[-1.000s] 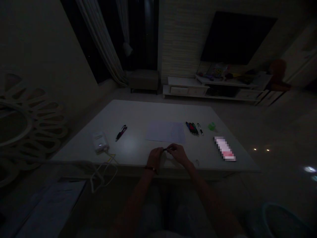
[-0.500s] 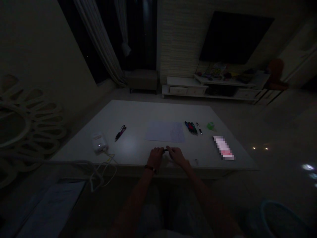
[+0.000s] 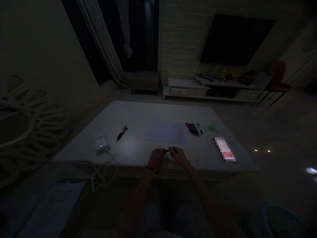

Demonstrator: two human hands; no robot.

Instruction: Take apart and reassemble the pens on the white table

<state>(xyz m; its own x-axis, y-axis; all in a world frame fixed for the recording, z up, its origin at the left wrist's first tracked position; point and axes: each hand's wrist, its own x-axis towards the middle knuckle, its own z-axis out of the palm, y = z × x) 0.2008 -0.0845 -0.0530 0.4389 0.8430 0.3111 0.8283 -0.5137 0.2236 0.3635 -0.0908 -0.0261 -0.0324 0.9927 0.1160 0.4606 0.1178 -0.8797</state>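
My left hand and my right hand meet just above the near edge of the white table. Between them is a slim dark pen, each hand closed on one end; most of it is hidden by the fingers. Beyond the hands lies a sheet of paper, with faint lines of writing on its right part. A small pale piece rests on the table to the right of my right hand. The room is dim, so fine detail is lost.
Several pens lie bunched right of the paper, with a single pen and a green item beyond. A phone lies at the right. More pens and a white box with cables are at the left.
The view has shifted slightly. Both hands stay on the pen; my right hand's fingers have moved a little to the right, and more of the pen shows between the hands.
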